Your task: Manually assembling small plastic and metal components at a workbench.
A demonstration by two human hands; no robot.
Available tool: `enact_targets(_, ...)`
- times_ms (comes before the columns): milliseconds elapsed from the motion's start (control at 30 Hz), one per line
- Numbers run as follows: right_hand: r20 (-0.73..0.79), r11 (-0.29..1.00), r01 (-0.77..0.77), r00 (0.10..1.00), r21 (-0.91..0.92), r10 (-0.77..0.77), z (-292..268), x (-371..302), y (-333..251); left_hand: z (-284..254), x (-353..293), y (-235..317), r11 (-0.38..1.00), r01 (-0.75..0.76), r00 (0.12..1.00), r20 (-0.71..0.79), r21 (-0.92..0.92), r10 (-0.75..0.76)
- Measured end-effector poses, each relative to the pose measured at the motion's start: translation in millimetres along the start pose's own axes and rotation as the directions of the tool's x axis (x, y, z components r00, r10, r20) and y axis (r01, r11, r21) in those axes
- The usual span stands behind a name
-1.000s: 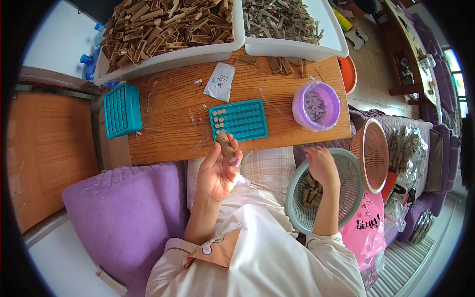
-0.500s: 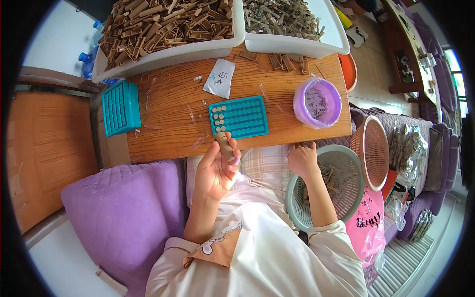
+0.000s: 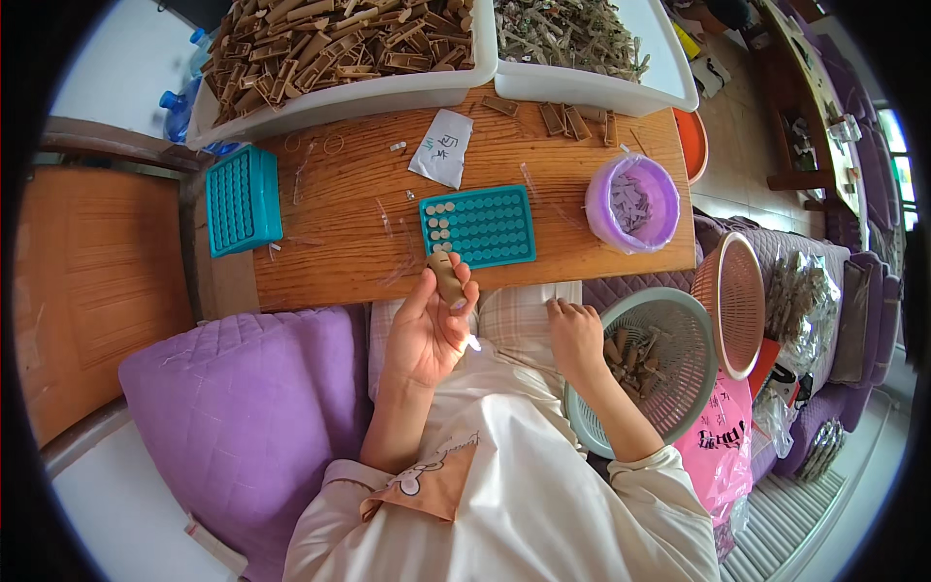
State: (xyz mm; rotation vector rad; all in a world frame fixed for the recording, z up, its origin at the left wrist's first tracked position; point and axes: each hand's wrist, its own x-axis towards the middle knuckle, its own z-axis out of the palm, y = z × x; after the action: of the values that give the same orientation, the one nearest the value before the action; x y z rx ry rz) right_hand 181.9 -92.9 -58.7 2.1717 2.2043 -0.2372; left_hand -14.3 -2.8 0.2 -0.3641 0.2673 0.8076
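Note:
Upright in my left hand (image 3: 424, 335) is a brown half-round plastic shell (image 3: 447, 279), gripped between thumb and fingers. A small white piece (image 3: 473, 342) shows at the edge of that hand; I cannot make out its kind. Just beyond stands a teal tray (image 3: 504, 254) with rows of round pits, several holding pale round discs (image 3: 438, 222) at its left end. My right hand (image 3: 578, 339) is over my lap, beside the grey-green basket (image 3: 685, 427). Its fingers are curled downward, hiding whatever they hold, if anything. Brown pieces (image 3: 635, 364) lie in the basket.
On the wooden table (image 3: 339, 218) are a second teal tray (image 3: 242, 199), a white paper packet (image 3: 441, 150) and a purple-lined bucket (image 3: 632, 204) of pale strips. White bins of brown shells (image 3: 339, 48) and clear parts (image 3: 567, 39) stand behind. A pink basket (image 3: 729, 306) leans at right.
My right hand has come back from the table's front edge, toward me and slightly left. The left hand keeps the brown shell in nearly the same place. The view has shifted slightly.

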Motion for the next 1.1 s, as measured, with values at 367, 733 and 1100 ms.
enact_targets(367, 0.059, 0.854, 0.009, 0.997, 0.52, -0.046, -24, 8, 19, -1, -1, -3, 0.999, 0.009, 1.0, 0.01, 0.049, -0.009)
enact_targets(733, -0.362, 0.59, 0.295, 0.932, 0.751, -0.005, -127, 39, -35, 18, -14, -14, 0.678, -0.124, 0.992, 0.096, 0.724, 0.078)
enact_targets(1100, -0.657, 0.629, 0.602, 0.731, 0.492, -0.186, -123, 51, -43, 19, -21, -12, 0.618, -0.101, 0.995, 0.092, 0.78, 0.047)
